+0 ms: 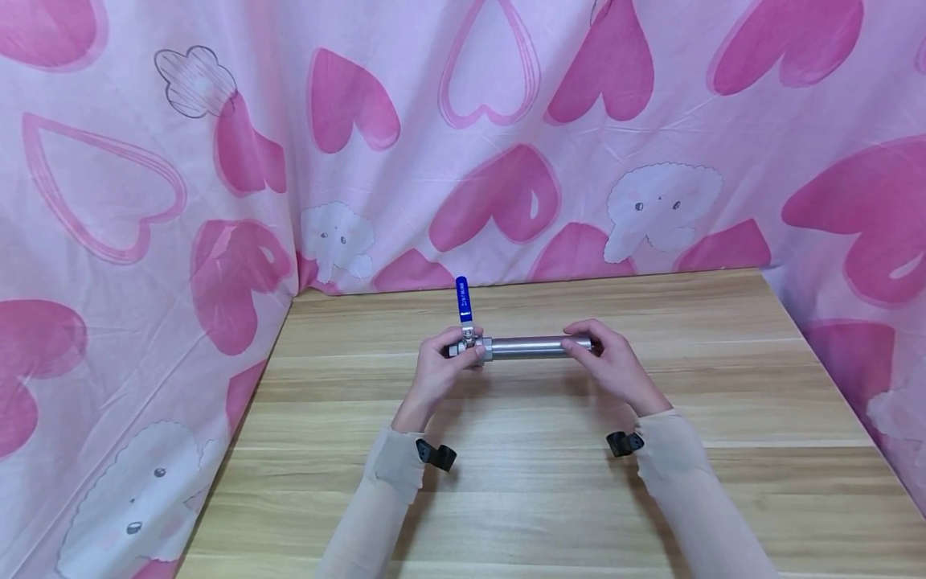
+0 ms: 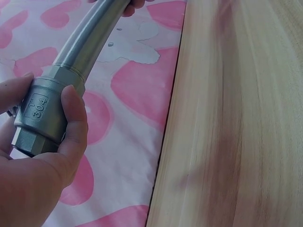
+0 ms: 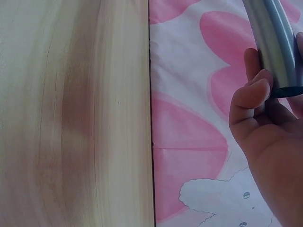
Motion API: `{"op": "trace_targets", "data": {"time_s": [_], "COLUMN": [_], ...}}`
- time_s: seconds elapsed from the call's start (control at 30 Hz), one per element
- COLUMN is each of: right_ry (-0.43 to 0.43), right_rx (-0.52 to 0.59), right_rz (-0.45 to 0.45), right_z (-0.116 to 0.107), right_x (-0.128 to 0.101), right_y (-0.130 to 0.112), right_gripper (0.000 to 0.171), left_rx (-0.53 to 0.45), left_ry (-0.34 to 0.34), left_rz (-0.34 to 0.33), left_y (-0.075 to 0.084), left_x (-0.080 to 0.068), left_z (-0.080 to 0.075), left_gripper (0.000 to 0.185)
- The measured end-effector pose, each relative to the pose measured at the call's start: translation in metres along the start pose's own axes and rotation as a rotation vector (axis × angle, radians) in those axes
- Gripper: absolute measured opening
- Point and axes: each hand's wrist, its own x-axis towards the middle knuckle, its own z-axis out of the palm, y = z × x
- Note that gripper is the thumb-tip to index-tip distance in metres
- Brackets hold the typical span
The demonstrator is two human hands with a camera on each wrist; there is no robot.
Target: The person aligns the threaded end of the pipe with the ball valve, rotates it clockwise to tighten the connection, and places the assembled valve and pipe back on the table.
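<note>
A person's left hand (image 1: 437, 371) curls around the steel ball valve (image 1: 470, 347) at the left end of a metal pipe (image 1: 538, 346), thumb and fingers wrapped on the valve body, which is stamped 304 in the left wrist view. Just above that grip, the valve's blue lever handle (image 1: 463, 299) stands upright. The pipe runs level from the valve to the right, held above the wooden table (image 1: 723, 386). At its far end the right hand (image 1: 615, 362) grips it, fingers curled over the top. Behind both hands hangs a pink cloth with hearts (image 1: 499, 193), draped around the table's edges.
</note>
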Motion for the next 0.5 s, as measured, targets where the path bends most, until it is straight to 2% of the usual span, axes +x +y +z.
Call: {"op": "trace_targets", "data": {"time_s": [0.2,0.33,0.5], "right_ry": [0.009,-0.004,-0.03], "right_rx": [0.022,0.057,0.067], "right_rz": [0.003,0.012,0.014], "right_z": [0.001,0.0,-0.002], "right_x": [0.0,0.0,0.0], "right_y": [-0.001,-0.003,-0.003], "right_gripper": [0.034,0.04,0.046], "left_rx": [-0.01,-0.018,-0.01], "left_ry": [-0.001,-0.012,-0.019], "left_rz": [-0.035,-0.047,-0.049], "left_y": [0.0,0.001,0.014], "left_x": [0.001,0.002,-0.003], "left_z": [0.0,0.001,0.003], "left_gripper": [0.034,0.035,0.033]}}
